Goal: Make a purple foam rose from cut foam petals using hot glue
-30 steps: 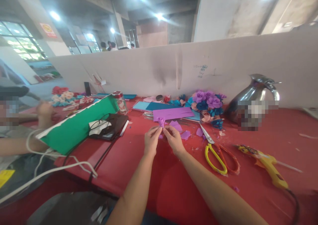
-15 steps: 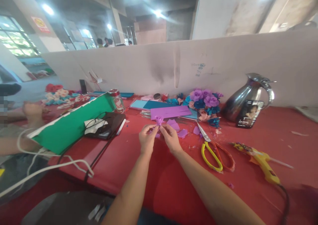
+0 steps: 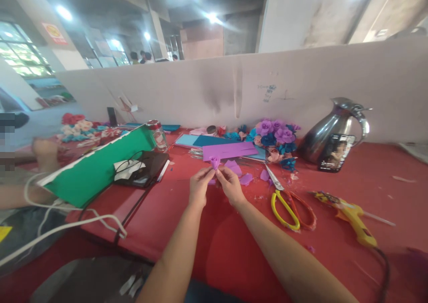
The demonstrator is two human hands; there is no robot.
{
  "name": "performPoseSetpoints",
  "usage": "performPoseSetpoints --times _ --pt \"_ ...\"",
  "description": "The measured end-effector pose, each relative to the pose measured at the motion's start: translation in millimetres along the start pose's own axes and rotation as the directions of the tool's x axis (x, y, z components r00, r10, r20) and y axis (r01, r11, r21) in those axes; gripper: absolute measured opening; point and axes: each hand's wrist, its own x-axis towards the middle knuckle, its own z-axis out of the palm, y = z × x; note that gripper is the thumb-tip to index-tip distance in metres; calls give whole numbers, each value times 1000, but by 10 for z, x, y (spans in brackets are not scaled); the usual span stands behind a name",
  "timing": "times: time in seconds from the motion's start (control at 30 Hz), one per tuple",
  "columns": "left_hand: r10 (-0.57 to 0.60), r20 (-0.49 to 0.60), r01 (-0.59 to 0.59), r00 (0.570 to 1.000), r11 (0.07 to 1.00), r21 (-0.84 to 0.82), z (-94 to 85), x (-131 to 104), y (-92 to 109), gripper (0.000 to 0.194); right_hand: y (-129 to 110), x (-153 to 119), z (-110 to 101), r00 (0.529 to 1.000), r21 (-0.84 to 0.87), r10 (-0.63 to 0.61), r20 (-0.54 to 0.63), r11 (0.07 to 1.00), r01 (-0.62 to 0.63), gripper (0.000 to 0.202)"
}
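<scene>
A small purple paper flower (image 3: 214, 161) stands upright between my hands, its petals curled into a bud. My left hand (image 3: 199, 185) pinches its base from the left. From the right, my right hand (image 3: 230, 186) closes its thumb and fingers on the same base. Just beyond my hands lie cut purple petals (image 3: 246, 179) and a folded strip of purple paper (image 3: 230, 150). Scissors (image 3: 284, 200) with one yellow and one red handle rest to the right of my right hand, with a yellow glue gun (image 3: 351, 218) farther right.
Finished paper flowers (image 3: 276, 133) in purple, blue and pink are heaped at the back. A metal jug (image 3: 329, 129) stands behind a propped phone (image 3: 336, 153). A green board (image 3: 103, 171), dark pouch (image 3: 143, 167) and glass jar (image 3: 158, 136) are on the left. Another person's hand (image 3: 45, 153) shows beyond.
Both hands have shifted very slightly to the right with the flower, and the fingers have drawn a little closer at its base. Tools and paper on the table have not moved.
</scene>
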Motion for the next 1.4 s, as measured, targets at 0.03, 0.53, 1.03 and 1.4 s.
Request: performPoseSetpoints --times 0.03,0.53,1.03,1.4 --pt "0 7 0 1000 1000 11 -2 3 -1 29 2 0 -2 1000 -3 -5 4 1000 5 32" --pt "30 138 -29 990 1000 -4 -24 -7 40 27 1 14 -31 998 36 -25 57 999 23 28" --pt "-11 194 23 981 998 -60 -10 -31 70 23 1 14 -50 997 30 -38 71 999 36 28" --pt "-24 195 41 981 995 -88 -32 -6 40 24 -11 15 -37 998 58 -13 56 998 10 30"
